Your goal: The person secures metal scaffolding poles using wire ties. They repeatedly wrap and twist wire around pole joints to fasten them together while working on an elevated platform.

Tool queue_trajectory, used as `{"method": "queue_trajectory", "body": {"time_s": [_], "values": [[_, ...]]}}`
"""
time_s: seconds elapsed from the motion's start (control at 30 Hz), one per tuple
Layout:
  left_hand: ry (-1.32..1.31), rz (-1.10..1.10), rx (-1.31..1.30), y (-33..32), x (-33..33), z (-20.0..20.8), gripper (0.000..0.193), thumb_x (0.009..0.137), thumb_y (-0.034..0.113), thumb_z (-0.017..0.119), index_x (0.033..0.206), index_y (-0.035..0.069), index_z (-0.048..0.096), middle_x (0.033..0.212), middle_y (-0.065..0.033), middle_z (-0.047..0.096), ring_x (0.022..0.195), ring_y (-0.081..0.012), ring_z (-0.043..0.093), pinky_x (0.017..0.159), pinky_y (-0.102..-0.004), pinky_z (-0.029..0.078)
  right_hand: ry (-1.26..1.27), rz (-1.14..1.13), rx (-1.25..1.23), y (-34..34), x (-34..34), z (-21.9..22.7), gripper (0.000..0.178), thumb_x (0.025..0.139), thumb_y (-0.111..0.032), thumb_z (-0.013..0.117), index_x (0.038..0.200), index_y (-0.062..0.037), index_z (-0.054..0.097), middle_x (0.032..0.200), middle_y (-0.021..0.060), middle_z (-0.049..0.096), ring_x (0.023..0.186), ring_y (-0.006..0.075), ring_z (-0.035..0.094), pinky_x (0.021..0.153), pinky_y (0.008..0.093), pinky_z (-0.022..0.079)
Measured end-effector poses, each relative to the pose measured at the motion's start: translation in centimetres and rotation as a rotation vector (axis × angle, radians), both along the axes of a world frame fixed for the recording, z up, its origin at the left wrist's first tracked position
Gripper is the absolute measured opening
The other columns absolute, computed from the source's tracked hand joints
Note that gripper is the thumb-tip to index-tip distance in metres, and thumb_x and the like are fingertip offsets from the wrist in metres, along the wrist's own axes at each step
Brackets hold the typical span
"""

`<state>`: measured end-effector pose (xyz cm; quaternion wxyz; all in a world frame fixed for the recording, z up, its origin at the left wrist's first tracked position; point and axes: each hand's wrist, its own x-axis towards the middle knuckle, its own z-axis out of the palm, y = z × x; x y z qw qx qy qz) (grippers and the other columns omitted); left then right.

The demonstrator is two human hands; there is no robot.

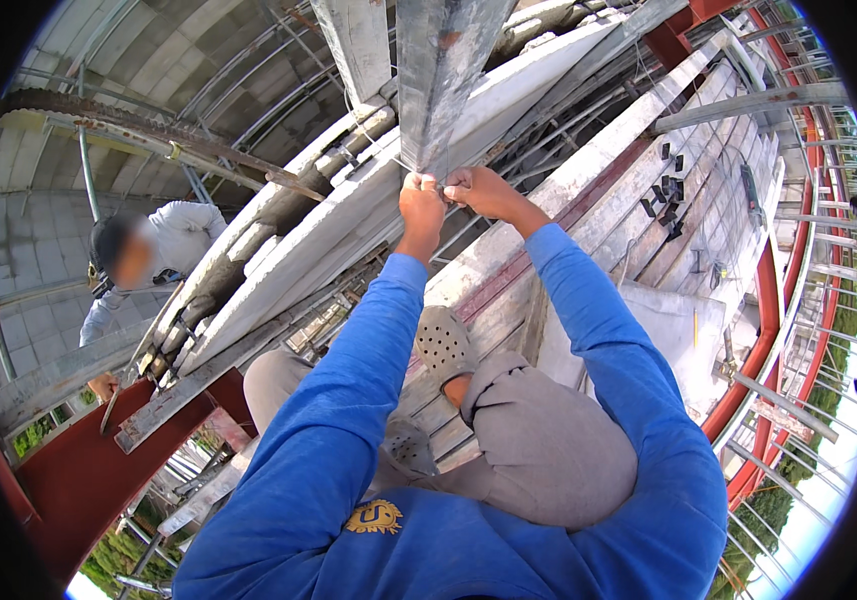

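Note:
Both my hands are raised in front of me, close together at the lower end of a grey metal beam (pixel 435 85) that comes down from the top. My left hand (pixel 421 208) is closed with its thumb up. Beside it, my right hand (pixel 486 193) pinches with thumb and index finger. Whatever sits in the fingers is too small to make out; thin wire-like lines show near them. Just behind runs a long pale concrete edge (pixel 298 235), slanting from lower left to upper right.
Below me, wooden planks (pixel 588 215) bear several small black blocks (pixel 670 160). A pale board (pixel 638 335) lies at right. Red curved steel (pixel 770 300) and scaffold pipes rim the right. Another person (pixel 183 235) works at left near a red beam (pixel 88 465). Gaps open between the members.

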<state>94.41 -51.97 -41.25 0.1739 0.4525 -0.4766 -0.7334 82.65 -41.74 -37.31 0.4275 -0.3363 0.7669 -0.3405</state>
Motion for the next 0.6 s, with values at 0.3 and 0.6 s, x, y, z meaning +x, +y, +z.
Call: {"method": "queue_trajectory", "body": {"time_s": [0.3, 0.6], "values": [[-0.247, -0.354, -0.389, -1.3, 1.7, 2.3, 0.026, 0.102, 0.026, 0.068, 0.096, 0.001, 0.073, 0.077, -0.0096, 0.072, 0.072, -0.0195, 0.068, 0.069, -0.0384, 0.054, 0.306, 0.091, -0.096, 0.3, -0.3, 0.5, 0.024, 0.103, -0.031, 0.064, 0.111, -0.0133, 0.077, 0.096, 0.0199, 0.074, 0.091, 0.0464, 0.067, 0.082, 0.0509, 0.053], [-0.312, -0.607, -0.652, -3.8, 2.4, 3.9, 0.023, 0.100, 0.022, 0.068, 0.110, 0.004, 0.077, 0.103, -0.0227, 0.077, 0.100, -0.0394, 0.075, 0.089, -0.0454, 0.056, 0.596, 0.186, -0.153, 0.7, -1.3, -1.3, 0.021, 0.102, -0.028, 0.062, 0.114, -0.0182, 0.077, 0.106, 0.0167, 0.076, 0.099, 0.0451, 0.068, 0.087, 0.0553, 0.054]]}}
